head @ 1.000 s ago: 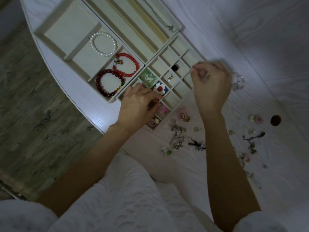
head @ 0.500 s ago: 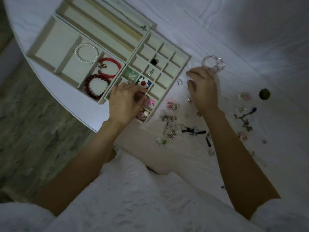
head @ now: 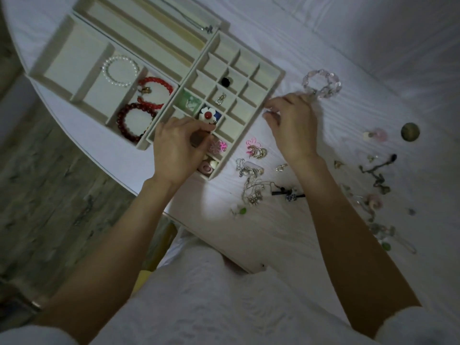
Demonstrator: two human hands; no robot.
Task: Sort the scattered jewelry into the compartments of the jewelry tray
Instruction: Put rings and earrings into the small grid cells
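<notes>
Head view, looking down: the jewelry tray [head: 271, 82] lies ahead of my left hand [head: 178, 150], its long slots running diagonally away to my left. Its small square compartments sit under and just beyond that hand; one holds a white flower piece [head: 207, 115], touching my fingertips. Left of the hand, the wider compartments hold a dark red bracelet [head: 133, 122], a bright red bracelet [head: 155, 92] and a pearl bracelet [head: 120, 70], all lying flat. My left hand is curled palm down over the tray's near compartments, fingers bent; I cannot tell whether it grips anything. My right hand [head: 293, 128] hovers palm down just beside the tray's right edge, thumb and fingers pinched near each other around something too small to make out. A clear bead bracelet [head: 322, 83] lies flat just beyond it. Scattered jewelry [head: 254, 175] lies between my forearms and off to the right on the pale wood-grain table [head: 273, 245]. Grey wood flooring [head: 49, 195] shows on the left.
</notes>
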